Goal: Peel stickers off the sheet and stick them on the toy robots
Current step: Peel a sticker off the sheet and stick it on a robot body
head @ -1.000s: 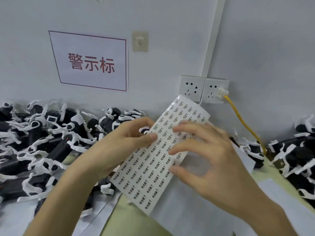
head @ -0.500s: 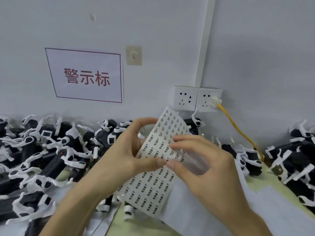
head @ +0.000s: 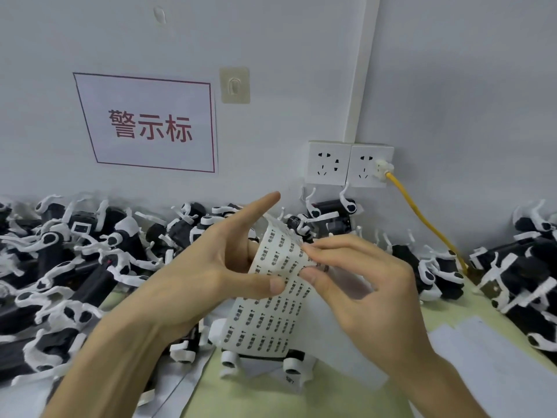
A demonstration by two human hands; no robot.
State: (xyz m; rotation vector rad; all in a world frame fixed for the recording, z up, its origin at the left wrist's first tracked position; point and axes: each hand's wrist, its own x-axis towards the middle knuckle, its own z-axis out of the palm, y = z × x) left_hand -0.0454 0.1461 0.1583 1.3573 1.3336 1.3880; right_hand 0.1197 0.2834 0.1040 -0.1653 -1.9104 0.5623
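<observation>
Left heap of toy robots [head: 75, 267]: black bodies, white limbs, piled against the wall; which of them carry a sticker cannot be told from here. Your left hand [head: 193, 276]: holds the sticker sheet [head: 271, 300] upright above the table, thumb pressed on the printed face, other fingers behind, forefinger pointing up and free. Sticker sheet: curled over at the top, its rows of small printed labels look nearly full, so by my reckoning most of the job is still ahead. Single toy robot [head: 230, 360]: stands on the table just under the sheet's lower edge, likely the next to be labelled. Your right hand [head: 361, 285]: thumb and forefinger closed in a narrow pinch at the sheet's right edge near the top; whether a label has lifted cannot be told. Right heap of toy robots [head: 518, 285]: same kind, well apart from the sheet. Table [head: 259, 396]: pale green, with blank white papers [head: 488, 366] lying on it, perhaps spent backing. Wall, grey-white: a sign [head: 147, 125] with red characters, a stick-on hook [head: 234, 86], two sockets [head: 349, 167], and a yellow cable [head: 422, 218] plugged into the right one, running down behind the right heap.
</observation>
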